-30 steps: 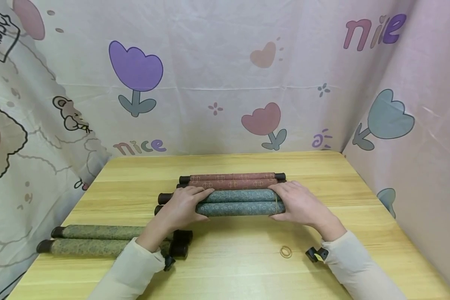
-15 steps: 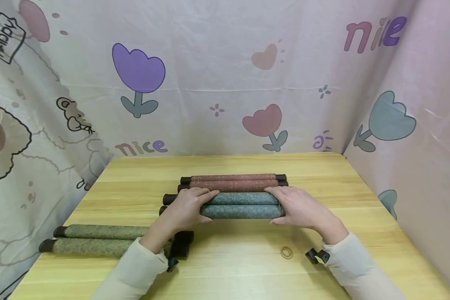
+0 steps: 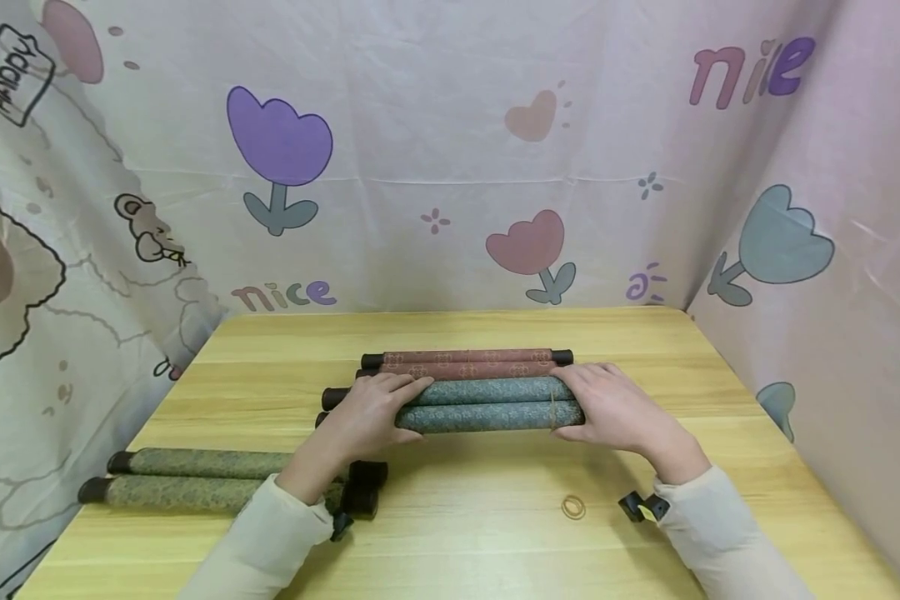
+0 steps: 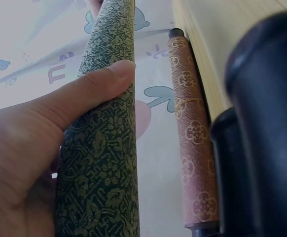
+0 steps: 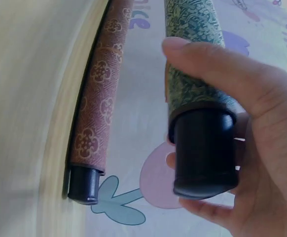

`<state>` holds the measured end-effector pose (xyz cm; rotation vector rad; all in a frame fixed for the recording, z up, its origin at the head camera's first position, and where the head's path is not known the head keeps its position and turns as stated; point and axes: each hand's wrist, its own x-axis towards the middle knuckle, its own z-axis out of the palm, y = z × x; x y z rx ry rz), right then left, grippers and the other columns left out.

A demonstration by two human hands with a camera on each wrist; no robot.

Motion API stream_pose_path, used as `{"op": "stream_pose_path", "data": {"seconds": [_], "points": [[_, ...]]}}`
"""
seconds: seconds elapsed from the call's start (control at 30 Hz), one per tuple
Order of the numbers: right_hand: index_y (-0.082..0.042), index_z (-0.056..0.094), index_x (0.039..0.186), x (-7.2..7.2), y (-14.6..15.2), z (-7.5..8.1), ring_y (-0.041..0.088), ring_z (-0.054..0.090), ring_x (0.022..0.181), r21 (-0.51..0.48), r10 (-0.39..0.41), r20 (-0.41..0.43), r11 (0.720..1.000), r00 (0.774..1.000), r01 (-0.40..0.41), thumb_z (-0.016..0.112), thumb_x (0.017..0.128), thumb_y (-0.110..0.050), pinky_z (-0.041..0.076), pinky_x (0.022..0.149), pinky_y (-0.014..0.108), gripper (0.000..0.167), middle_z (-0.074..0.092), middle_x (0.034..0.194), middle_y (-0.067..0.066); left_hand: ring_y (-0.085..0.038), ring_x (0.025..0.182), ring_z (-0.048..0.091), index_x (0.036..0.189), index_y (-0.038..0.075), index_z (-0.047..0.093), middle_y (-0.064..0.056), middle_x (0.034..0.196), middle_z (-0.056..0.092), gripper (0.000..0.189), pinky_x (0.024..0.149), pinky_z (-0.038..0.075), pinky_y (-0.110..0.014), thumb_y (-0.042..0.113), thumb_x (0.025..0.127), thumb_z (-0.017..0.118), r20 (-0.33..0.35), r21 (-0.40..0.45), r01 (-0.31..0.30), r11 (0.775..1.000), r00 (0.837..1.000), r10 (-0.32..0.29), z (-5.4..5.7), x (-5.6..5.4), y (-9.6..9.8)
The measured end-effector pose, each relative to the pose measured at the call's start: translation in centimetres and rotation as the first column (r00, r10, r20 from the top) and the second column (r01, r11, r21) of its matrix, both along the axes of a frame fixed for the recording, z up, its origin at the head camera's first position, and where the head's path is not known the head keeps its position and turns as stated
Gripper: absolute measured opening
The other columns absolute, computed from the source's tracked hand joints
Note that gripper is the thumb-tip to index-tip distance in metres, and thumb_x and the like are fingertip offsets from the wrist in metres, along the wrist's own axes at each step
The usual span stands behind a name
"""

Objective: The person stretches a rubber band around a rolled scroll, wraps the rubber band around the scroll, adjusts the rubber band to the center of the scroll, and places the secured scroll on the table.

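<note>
Two blue-green patterned scrolls point(image 3: 487, 403) lie side by side in both hands, raised off the tabletop in the wrist views. A thin rubber band point(image 3: 553, 408) circles them near the right end. My left hand point(image 3: 375, 410) grips the pair toward the left, its thumb point(image 4: 99, 86) laid along the near scroll. At the other end my right hand point(image 3: 617, 410) holds them, fingers behind and thumb in front, close to the black end knob point(image 5: 205, 153). Behind them rests a pair of red patterned scrolls point(image 3: 465, 367), partly hidden by the blue-green ones.
Two olive-green scrolls point(image 3: 187, 493) lie at the left, partly under my left forearm. Several loose rubber bands point(image 3: 573, 507) sit on the wooden table point(image 3: 465, 533) at the front right. A printed curtain point(image 3: 405, 125) encloses the back and sides.
My right hand has shifted slightly right along the blue-green scrolls, uncovering more of their right end and the rubber band. The left hand stays almost in place. The other scrolls have not moved.
</note>
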<state>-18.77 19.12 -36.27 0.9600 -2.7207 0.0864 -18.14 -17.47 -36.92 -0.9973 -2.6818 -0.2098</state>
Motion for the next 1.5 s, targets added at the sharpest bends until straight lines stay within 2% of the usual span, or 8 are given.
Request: {"op": "stream_pose_path", "data": {"seconds": [0.17, 0.27, 0.6, 0.97, 1.2, 1.4, 1.5], "points": [[-0.002, 0.049, 0.137, -0.2, 0.1, -0.2, 0.033, 0.059, 0.111, -0.005, 0.034, -0.012, 0.999, 0.999, -0.034, 0.078, 0.075, -0.052, 0.043, 0.096, 0.053, 0.085, 0.062, 0.121, 0.012, -0.039, 0.118, 0.057, 0.144, 0.013, 0.051, -0.019, 0.131, 0.059, 0.085, 0.096, 0.043, -0.062, 0.056, 0.076, 0.077, -0.036, -0.033, 0.020, 0.999, 0.999, -0.021, -0.3, -0.2, -0.3], [-0.003, 0.050, 0.137, -0.3, 0.1, -0.3, 0.033, 0.059, 0.111, -0.015, 0.048, -0.019, 0.999, 0.999, -0.048, 0.079, 0.074, -0.050, 0.043, 0.096, 0.053, 0.084, 0.061, 0.121, 0.012, -0.039, 0.117, 0.057, 0.144, 0.013, 0.050, -0.019, 0.131, 0.060, 0.084, 0.095, 0.044, -0.062, 0.056, 0.077, 0.076, -0.050, -0.039, 0.034, 0.999, 0.998, -0.036, -0.4, -0.3, -0.4], [-0.002, 0.055, 0.124, -0.5, -0.8, -0.9, 0.029, 0.058, 0.108, 0.007, 0.122, -0.084, 0.993, 0.989, -0.121, 0.079, 0.072, -0.052, 0.043, 0.096, 0.049, 0.076, 0.060, 0.118, 0.010, -0.036, 0.117, 0.058, 0.144, 0.010, 0.050, -0.018, 0.130, 0.060, 0.082, 0.092, 0.047, -0.060, 0.054, 0.079, 0.076, -0.034, -0.075, 0.051, 0.996, 0.998, -0.053, -0.4, 0.0, -0.2], [0.001, 0.059, 0.127, -0.4, -1.2, -1.5, 0.032, 0.059, 0.111, 0.054, 0.143, -0.133, 0.989, 0.981, -0.137, 0.079, 0.072, -0.057, 0.042, 0.097, 0.051, 0.082, 0.064, 0.120, 0.012, -0.036, 0.116, 0.057, 0.144, 0.009, 0.050, -0.019, 0.129, 0.060, 0.082, 0.090, 0.048, -0.059, 0.055, 0.080, 0.074, -0.032, -0.092, 0.058, 0.994, 0.998, -0.061, -0.7, -0.1, -0.1], [0.000, 0.059, 0.129, -0.4, -1.4, -1.3, 0.032, 0.059, 0.112, 0.035, 0.133, -0.087, 0.991, 0.987, -0.131, 0.074, 0.075, -0.064, 0.040, 0.100, 0.051, 0.085, 0.065, 0.120, 0.012, -0.035, 0.116, 0.057, 0.144, 0.008, 0.049, -0.019, 0.129, 0.060, 0.082, 0.088, 0.048, -0.057, 0.056, 0.082, 0.072, -0.044, -0.105, 0.073, 0.992, 0.996, -0.078, -0.5, 0.0, 0.2], [0.001, 0.050, 0.138, -0.3, -0.9, -0.7, 0.036, 0.055, 0.118, -0.006, 0.074, -0.021, 0.997, 0.997, -0.074, 0.077, 0.067, -0.067, 0.040, 0.099, 0.055, 0.102, 0.060, 0.129, 0.015, -0.034, 0.115, 0.058, 0.143, 0.007, 0.050, -0.017, 0.128, 0.061, 0.081, 0.087, 0.050, -0.054, 0.055, 0.082, 0.072, -0.067, -0.094, 0.076, 0.993, 0.994, -0.083, -0.6, -0.2, 0.2], [0.000, 0.049, 0.137, -0.3, -0.5, -0.6, 0.037, 0.055, 0.117, -0.008, 0.055, -0.009, 0.998, 0.998, -0.055, 0.081, 0.065, -0.063, 0.040, 0.098, 0.055, 0.101, 0.059, 0.129, 0.015, -0.034, 0.115, 0.058, 0.143, 0.007, 0.050, -0.016, 0.129, 0.060, 0.081, 0.087, 0.050, -0.054, 0.055, 0.082, 0.072, -0.075, -0.096, 0.072, 0.993, 0.994, -0.079, -0.7, -0.3, 0.2]]}}
